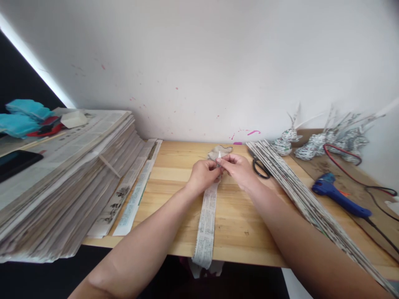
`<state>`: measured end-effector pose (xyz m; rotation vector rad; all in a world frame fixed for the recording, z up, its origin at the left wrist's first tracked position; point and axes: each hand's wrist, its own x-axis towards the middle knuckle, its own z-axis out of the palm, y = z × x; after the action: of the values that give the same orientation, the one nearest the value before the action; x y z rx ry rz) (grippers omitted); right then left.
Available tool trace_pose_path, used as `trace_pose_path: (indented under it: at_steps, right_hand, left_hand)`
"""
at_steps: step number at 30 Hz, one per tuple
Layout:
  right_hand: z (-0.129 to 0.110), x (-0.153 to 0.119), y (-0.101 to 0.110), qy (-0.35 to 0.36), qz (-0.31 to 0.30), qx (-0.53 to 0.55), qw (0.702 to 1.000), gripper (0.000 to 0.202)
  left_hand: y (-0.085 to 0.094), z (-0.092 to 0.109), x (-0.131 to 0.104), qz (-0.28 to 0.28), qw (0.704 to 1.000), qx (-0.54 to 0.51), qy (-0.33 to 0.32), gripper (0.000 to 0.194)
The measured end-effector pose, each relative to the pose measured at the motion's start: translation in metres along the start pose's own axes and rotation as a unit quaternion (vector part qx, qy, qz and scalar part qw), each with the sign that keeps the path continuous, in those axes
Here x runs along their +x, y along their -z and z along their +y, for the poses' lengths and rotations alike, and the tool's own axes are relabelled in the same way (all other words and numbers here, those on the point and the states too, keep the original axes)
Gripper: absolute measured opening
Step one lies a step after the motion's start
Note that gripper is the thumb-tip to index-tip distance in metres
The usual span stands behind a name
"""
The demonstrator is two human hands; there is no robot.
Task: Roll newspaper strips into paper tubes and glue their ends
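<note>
A long newspaper strip [206,220] runs from my fingers toward me, its near end hanging over the table edge. My left hand [204,176] pinches the strip's far end from the left. From the right, my right hand [237,168] pinches the same end, the fingers of both hands meeting. A narrow white tip [219,155] pokes up between the fingertips. Just beyond the hands lies a crumpled greyish-beige cloth [215,152]. Black-handled scissors [261,168] rest to the right of my right hand, partly under a bundle of rolled newspaper sticks [280,172].
A tall newspaper stack [93,166] stands at left, bearing a phone [20,162] and blue masks [26,116]. Loose newspaper strips [134,207] lie beside it. At right are a blue glue gun [341,197] with its cord, cardboard [352,182] and woven paper figures [285,142]. A wall [193,74] closes the back.
</note>
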<state>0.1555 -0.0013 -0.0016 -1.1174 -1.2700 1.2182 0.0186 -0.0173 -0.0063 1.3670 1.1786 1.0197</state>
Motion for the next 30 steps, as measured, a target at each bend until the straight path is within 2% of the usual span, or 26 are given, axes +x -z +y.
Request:
trace_pose_path:
  at_steps: [4, 11, 15, 17, 22, 27, 30]
  right_hand:
    - [-0.003, 0.001, 0.006, -0.039, -0.059, 0.007, 0.997, 0.032]
    - [-0.006, -0.002, 0.006, -0.092, -0.079, 0.062, 0.991, 0.035]
    - [-0.007, -0.003, 0.007, -0.138, -0.112, 0.128, 0.976, 0.036]
    - [-0.007, -0.001, 0.008, -0.132, -0.113, 0.12, 0.977, 0.038]
    - [-0.002, 0.002, 0.008, -0.045, -0.052, 0.03, 0.997, 0.036]
    - [0.0, 0.0, 0.002, -0.027, -0.013, 0.014, 0.999, 0.038]
    - [0.0, 0.0, 0.001, -0.024, -0.014, 0.012, 1.0, 0.038]
  left_hand:
    - [0.0, 0.004, -0.001, -0.027, 0.997, -0.068, 0.038, 0.029]
    - [0.002, 0.01, -0.001, -0.11, 0.973, -0.164, 0.119, 0.028]
    - [0.003, 0.011, -0.002, -0.111, 0.97, -0.17, 0.134, 0.021]
    - [0.002, 0.011, -0.002, -0.104, 0.971, -0.168, 0.136, 0.017]
    - [-0.001, 0.006, -0.001, -0.084, 0.983, -0.136, 0.092, 0.014]
    - [-0.003, 0.002, -0.002, -0.052, 0.998, -0.041, 0.018, 0.019]
    - [-0.003, 0.003, -0.002, -0.045, 0.999, -0.022, 0.015, 0.02]
